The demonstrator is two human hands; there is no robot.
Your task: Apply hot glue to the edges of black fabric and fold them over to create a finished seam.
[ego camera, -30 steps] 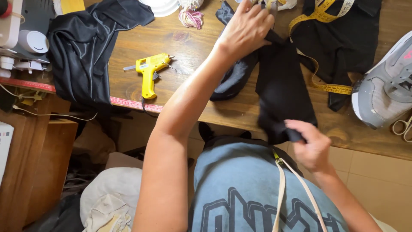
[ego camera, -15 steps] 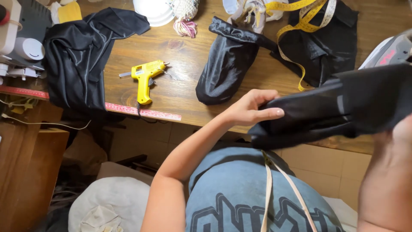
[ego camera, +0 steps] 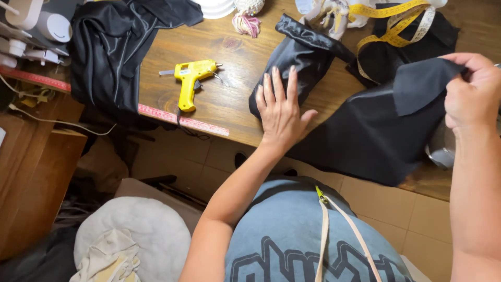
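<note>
A black garment [ego camera: 112, 52] lies crumpled at the left end of the wooden table [ego camera: 235, 99], with a yellow glue gun [ego camera: 192, 78] just right of it above a red measuring strip [ego camera: 182, 120] along the table edge. The left hand [ego camera: 281, 107] lies flat, fingers spread and holding nothing, touching the near edge of a folded black pouch [ego camera: 305, 57] and the left side of the black cloth [ego camera: 376, 130]. That cloth is smooth and dark; it drapes over the table's front edge, and its top corner is folded over. The right hand [ego camera: 472, 91] pinches that raised corner between thumb and fingers. Behind it a yellow tape measure [ego camera: 399, 23] coils over more black fabric [ego camera: 443, 34].
</note>
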